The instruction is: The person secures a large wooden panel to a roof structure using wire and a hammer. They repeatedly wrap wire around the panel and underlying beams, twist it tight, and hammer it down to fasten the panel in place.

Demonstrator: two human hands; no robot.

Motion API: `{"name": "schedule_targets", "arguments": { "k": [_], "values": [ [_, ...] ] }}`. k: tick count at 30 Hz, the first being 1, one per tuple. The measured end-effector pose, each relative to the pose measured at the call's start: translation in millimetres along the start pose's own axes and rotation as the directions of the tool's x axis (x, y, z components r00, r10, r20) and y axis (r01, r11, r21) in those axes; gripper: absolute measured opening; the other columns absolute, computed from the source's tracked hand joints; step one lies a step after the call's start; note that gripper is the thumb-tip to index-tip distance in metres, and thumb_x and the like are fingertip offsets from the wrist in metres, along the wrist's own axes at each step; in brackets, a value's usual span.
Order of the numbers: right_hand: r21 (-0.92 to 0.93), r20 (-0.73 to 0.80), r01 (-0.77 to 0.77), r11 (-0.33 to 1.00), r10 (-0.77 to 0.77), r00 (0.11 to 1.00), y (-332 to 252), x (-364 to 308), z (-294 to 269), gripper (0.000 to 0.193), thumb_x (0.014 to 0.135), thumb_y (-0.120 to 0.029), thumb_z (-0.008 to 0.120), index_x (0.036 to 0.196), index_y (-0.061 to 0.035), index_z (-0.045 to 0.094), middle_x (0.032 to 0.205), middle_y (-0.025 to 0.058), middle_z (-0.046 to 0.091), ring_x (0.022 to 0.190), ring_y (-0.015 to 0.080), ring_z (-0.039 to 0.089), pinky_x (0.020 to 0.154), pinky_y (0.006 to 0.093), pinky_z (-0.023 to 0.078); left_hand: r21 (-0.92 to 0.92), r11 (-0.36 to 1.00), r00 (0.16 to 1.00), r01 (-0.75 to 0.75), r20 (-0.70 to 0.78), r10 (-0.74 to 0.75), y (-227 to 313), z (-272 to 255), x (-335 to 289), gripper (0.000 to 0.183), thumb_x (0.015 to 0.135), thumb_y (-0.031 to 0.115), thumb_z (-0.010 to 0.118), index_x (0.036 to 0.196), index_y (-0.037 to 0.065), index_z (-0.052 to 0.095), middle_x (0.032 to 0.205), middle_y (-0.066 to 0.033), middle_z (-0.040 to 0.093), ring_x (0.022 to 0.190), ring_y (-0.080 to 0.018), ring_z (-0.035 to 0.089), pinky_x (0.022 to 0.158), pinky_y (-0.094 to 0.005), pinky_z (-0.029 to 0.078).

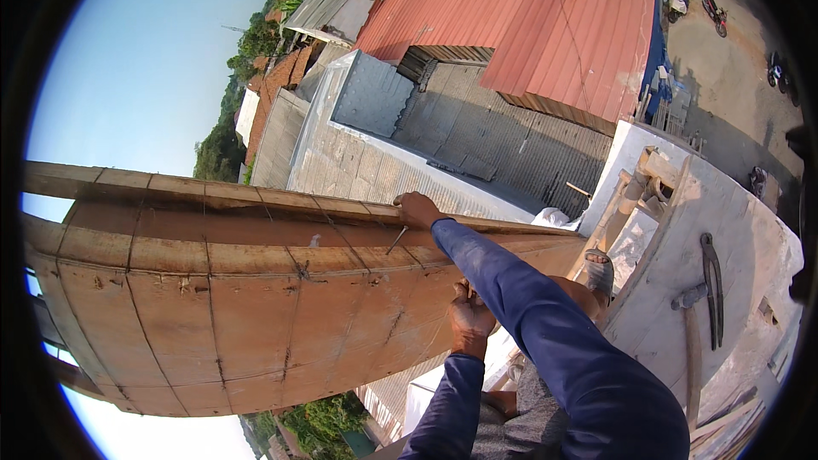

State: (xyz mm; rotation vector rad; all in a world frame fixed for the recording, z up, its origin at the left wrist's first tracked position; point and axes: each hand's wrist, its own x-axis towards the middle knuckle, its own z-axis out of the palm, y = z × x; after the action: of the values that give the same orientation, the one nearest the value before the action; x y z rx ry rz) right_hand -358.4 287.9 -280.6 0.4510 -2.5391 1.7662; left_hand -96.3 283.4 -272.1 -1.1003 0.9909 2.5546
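Observation:
A long wooden formwork box crosses the view from the left, its plywood side bound with thin wire ties. Two timber rails run along its top, the near one and the far one, with a brown gap between them. My right hand reaches across and curls over the far rail. Just below it a thin metal piece, like a nail, slants up from the near rail. My left hand is closed against the plywood side near the rail; what its fingers hold is hidden.
To my right, pincers and a hammer lie on a pale concrete slab. A sandalled foot stands at the slab's edge. Far below are red metal roofing, grey roofs and a street with motorbikes.

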Motion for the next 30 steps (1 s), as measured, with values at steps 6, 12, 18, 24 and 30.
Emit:
{"name": "schedule_targets", "arguments": {
  "k": [6, 12, 18, 24, 30],
  "values": [
    [-0.176, -0.091, 0.079, 0.981, -0.096, 0.991, 12, 16, 20, 0.019, 0.083, -0.014, 0.062, 0.092, -0.0018, 0.075, 0.09, 0.0217, 0.073, 0.085, 0.038, 0.072, 0.078, 0.0452, 0.059, 0.046, 0.998, 0.996, 0.049, 0.071, -0.052, 14, -19, 7, 0.036, 0.107, 0.041, 0.045, 0.12, 0.011, 0.062, 0.124, -0.0122, 0.064, 0.122, -0.033, 0.057, 0.113, -0.0548, 0.039],
    [-0.226, -0.12, 0.11, 0.968, -0.139, 0.983, 18, 12, 23, 0.017, 0.084, -0.01, 0.061, 0.079, 0.0012, 0.072, 0.082, 0.0226, 0.071, 0.08, 0.0394, 0.072, 0.073, 0.0467, 0.059, -0.017, 0.999, 0.991, 0.051, 0.127, -0.049, 18, -17, 13, 0.031, 0.105, 0.04, 0.05, 0.114, 0.013, 0.064, 0.111, -0.0105, 0.065, 0.1, -0.0264, 0.059, 0.102, -0.048, 0.045],
    [-0.285, -0.048, 0.135, 0.949, -0.155, 0.987, 47, 7, 26, 0.022, 0.078, -0.023, 0.067, 0.084, -0.0035, 0.075, 0.091, 0.021, 0.073, 0.083, 0.039, 0.071, 0.076, 0.0477, 0.058, -0.093, 0.995, 0.983, 0.02, 0.184, -0.003, 8, -5, -5, 0.026, 0.098, 0.044, 0.062, 0.102, 0.019, 0.067, 0.08, -0.0008, 0.051, 0.067, -0.0162, 0.041, 0.079, -0.0332, 0.045],
    [0.122, -0.102, -0.185, 0.975, 0.198, 0.975, 28, -56, -46, 0.03, 0.086, -0.028, 0.067, 0.102, -0.0036, 0.075, 0.1, 0.0229, 0.073, 0.093, 0.0384, 0.07, 0.084, 0.046, 0.055, -0.02, 0.999, 0.989, -0.048, 0.138, 0.05, 4, 3, -15, 0.024, 0.099, 0.042, 0.062, 0.104, 0.018, 0.061, 0.082, -0.0012, 0.047, 0.068, -0.0141, 0.041, 0.071, -0.0295, 0.037],
    [0.221, 0.095, -0.114, 0.969, 0.095, 0.991, -14, -204, -106, 0.034, 0.091, -0.031, 0.069, 0.107, -0.0013, 0.074, 0.096, 0.0212, 0.073, 0.088, 0.035, 0.07, 0.08, 0.0423, 0.055, -0.122, 0.989, 0.984, -0.09, 0.14, 0.107, -8, 6, -12, 0.022, 0.101, 0.039, 0.061, 0.106, 0.017, 0.061, 0.084, -0.0011, 0.051, 0.068, -0.014, 0.041, 0.071, -0.0306, 0.04]
  ]
}}
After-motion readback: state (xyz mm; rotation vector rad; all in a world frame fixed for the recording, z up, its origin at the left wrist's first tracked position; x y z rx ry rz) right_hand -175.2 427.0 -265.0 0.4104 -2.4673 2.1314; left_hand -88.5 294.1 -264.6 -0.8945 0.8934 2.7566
